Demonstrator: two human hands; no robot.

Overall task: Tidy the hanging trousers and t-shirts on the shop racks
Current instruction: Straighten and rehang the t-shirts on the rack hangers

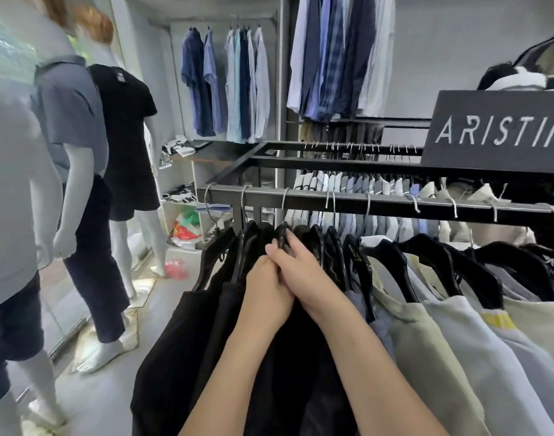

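A dark metal rail (379, 204) runs across in front of me with t-shirts on black hangers. Black t-shirts (187, 325) hang at its left end, and pale green and grey t-shirts (458, 335) hang to the right. Both hands meet at the neck of one black hanger (282, 236) among the black shirts. My left hand (266, 287) curls its fingers around that hanger's neck from below. My right hand (301, 272) lies over it, its fingers wrapped on the same hanger just under the hook.
Three dressed mannequins (77, 184) stand on the floor at the left. A black brand sign (502, 130) sits on the upper rack frame at the right. Shirts (228, 86) hang on the back wall, with more folded shirts (357, 184) behind the rail.
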